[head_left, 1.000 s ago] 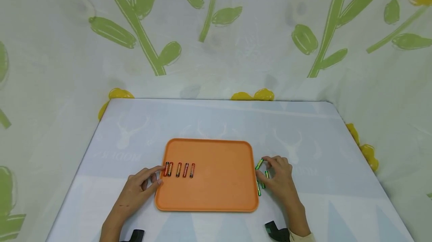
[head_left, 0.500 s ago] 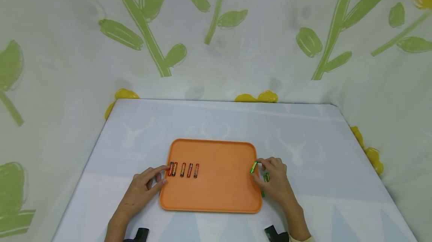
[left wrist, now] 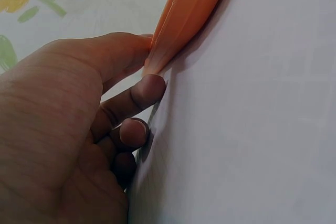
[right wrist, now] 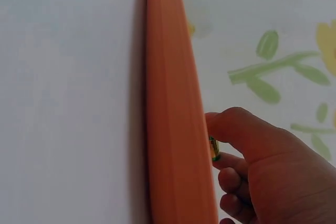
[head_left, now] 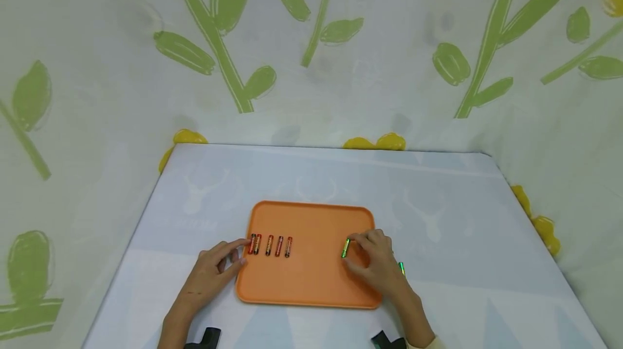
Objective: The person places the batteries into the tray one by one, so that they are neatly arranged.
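An orange tray (head_left: 311, 284) lies on the table in the head view. Several red batteries (head_left: 279, 246) stand in a row toward its left side, side by side and spaced unevenly. My right hand (head_left: 382, 268) pinches a green battery (head_left: 345, 248) between thumb and index finger, over the right part of the tray. In the right wrist view the tray wall (right wrist: 173, 103) hides most of that green battery (right wrist: 214, 149). My left hand (head_left: 209, 276) touches the tray's left rim with thumb and index fingertips, close to the leftmost red battery; its other fingers hang loosely in the left wrist view.
Another green battery (head_left: 401, 268) lies on the table right of the tray, partly behind my right wrist; any others there are hidden. The pale patterned table (head_left: 438, 192) extends around the tray. A curtain with printed flowers (head_left: 370, 84) hangs beyond its back edge.
My right hand has carried a green battery leftward from beside the tray to over its right part. My left hand keeps to the left rim. The head view has shifted slightly.
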The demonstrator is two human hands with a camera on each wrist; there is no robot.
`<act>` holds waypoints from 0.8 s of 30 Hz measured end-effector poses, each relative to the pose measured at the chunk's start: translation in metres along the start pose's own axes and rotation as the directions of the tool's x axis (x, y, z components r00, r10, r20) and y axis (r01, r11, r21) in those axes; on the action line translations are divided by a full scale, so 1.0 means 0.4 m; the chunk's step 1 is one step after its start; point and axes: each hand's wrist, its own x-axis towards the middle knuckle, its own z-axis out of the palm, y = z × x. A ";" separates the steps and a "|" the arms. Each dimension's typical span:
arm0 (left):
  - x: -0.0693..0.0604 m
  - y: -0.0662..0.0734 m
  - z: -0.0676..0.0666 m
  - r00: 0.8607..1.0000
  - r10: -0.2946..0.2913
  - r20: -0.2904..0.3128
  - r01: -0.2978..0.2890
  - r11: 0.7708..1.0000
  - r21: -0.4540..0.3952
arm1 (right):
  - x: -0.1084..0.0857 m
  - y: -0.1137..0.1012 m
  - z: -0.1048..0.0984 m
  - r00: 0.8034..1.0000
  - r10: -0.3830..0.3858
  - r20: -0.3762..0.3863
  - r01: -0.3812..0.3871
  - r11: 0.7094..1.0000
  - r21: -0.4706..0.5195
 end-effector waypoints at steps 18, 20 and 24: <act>0.007 0.002 -0.004 1.000 -0.001 0.008 0.001 1.000 0.007 | 0.063 -0.073 0.086 0.990 -0.013 0.141 0.010 1.000 0.026; 0.007 -0.001 -0.004 1.000 0.012 0.005 -0.012 1.000 0.002 | 0.071 -0.081 0.090 0.990 -0.027 0.138 0.022 0.999 0.032; 0.004 -0.002 -0.004 1.000 0.022 -0.004 -0.022 1.000 -0.002 | 0.083 -0.090 0.098 0.989 -0.057 0.134 0.053 0.998 0.033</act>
